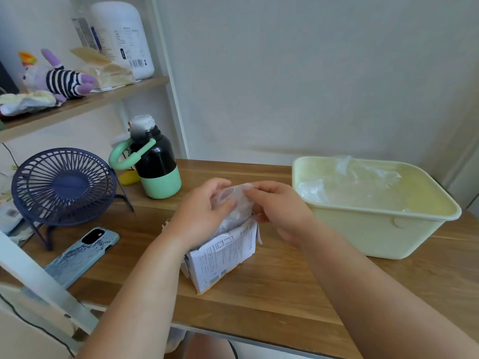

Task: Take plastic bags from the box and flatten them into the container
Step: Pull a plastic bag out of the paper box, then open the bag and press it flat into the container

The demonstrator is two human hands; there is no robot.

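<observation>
We see two bare hands meeting over a small torn paper box [223, 257] that stands on a wooden table [259, 301]. The left hand [204, 213] grips a crumpled clear plastic bag [239, 203] rising from the box's open top. The right hand [278, 211] pinches the same bag at its upper edge. To the right, apart from the box, sits a pale yellow container [375, 231] with flattened bags [347, 185] lying inside. A fan [62, 187], phone [83, 252] and bottle [155, 161] are on the left.

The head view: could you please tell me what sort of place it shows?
Probably a home desk: a round navy desk fan, a purple striped plush toy on the wooden shelf, a black-and-mint bottle.
</observation>
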